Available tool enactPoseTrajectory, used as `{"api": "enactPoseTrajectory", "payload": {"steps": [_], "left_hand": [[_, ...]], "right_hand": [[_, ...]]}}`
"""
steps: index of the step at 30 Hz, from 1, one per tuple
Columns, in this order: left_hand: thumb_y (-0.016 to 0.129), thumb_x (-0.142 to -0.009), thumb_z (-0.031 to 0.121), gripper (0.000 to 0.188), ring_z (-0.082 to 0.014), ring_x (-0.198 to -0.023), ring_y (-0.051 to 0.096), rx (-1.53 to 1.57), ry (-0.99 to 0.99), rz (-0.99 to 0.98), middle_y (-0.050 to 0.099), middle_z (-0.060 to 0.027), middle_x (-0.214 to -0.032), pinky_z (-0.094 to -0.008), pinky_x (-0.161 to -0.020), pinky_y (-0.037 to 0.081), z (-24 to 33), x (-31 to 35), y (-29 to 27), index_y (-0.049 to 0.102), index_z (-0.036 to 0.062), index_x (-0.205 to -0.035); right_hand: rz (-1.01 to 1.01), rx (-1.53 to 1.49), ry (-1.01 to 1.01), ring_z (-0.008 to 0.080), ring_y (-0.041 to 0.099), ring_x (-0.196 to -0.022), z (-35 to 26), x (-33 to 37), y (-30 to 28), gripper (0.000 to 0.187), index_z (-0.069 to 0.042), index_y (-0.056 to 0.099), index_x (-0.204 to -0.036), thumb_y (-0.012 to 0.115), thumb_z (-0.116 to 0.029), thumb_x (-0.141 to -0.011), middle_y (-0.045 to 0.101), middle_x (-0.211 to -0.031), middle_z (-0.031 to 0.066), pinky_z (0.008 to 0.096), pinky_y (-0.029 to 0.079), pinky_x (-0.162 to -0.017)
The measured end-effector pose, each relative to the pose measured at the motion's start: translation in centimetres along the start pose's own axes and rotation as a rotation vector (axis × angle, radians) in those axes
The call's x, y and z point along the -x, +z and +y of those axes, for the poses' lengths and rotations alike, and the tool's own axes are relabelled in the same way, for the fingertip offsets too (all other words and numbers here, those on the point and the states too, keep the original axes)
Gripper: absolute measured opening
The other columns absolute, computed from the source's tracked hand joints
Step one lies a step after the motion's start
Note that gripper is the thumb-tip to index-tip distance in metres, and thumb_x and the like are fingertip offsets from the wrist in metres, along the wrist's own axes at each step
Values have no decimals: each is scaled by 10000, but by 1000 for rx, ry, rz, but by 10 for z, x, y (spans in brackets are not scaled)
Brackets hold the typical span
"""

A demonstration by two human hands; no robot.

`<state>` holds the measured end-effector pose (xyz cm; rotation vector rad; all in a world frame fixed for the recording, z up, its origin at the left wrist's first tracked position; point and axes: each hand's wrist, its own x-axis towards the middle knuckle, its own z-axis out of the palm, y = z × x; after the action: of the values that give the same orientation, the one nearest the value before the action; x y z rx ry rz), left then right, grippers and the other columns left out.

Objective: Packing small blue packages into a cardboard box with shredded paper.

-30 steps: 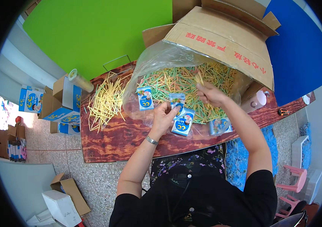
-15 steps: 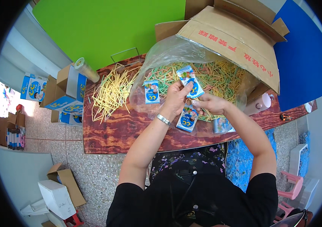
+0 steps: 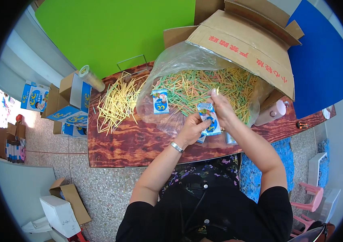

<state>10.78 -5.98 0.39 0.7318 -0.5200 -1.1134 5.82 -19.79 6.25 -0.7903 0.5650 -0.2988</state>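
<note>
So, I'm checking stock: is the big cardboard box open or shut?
The cardboard box is open: coloured sticks spread out from its mouth.

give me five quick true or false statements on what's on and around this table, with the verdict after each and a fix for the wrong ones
1. The left hand holds a packet. True.
2. The yellow sticks lie right of the multicoloured sticks. False: the yellow sticks lie to the left.
3. A clear bag is spread under the multicoloured sticks. True.
4. The green board stands right of the blue board. False: the green board is left of the blue board.
5. The right hand is higher in the picture than the left hand. True.
</note>
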Motion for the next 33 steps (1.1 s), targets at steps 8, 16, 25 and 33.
{"api": "enactPoseTrajectory", "payload": {"steps": [8, 16, 25, 33], "left_hand": [[636, -925, 68, 235, -97, -929, 629, 7, 122, 48, 669, -33, -1054, -274, -827, 517, -4, -7, 1, 611, 26, -1154], [638, -916, 44, 244, -103, -940, 628, -78, 193, 115, 662, -32, -1074, -279, -834, 512, -4, -3, 4, 599, 35, -1157], [607, -925, 22, 258, -112, -959, 624, -432, 175, 181, 659, -48, -1071, -280, -869, 511, 30, 12, 2, 584, 19, -1182], [715, -849, 110, 176, -134, -511, 605, -1075, 440, 309, 611, -73, -654, -278, -473, 457, 49, 24, -1, 607, -1, -933]], "right_hand": [[-37, 231, -195, 70, 501, -650, 1, 16, 9, 377, -88, 536, -1057, 534, -457, -974, 524, -749, -13, 235, 447, -568], [-187, 131, -7, 70, 586, -724, 10, 7, -8, 243, -110, 562, -1070, 583, -335, -978, 616, -870, -20, 232, 489, -612], [-273, 285, -42, 71, 542, -703, -12, 3, -31, 201, -120, 507, -989, 488, -316, -1024, 542, -855, -16, 220, 438, -540], [-703, 1277, -162, 112, 514, -583, -90, 36, 4, 292, -77, 483, -978, 501, -368, -1010, 500, -675, 4, 285, 420, -530]]}}
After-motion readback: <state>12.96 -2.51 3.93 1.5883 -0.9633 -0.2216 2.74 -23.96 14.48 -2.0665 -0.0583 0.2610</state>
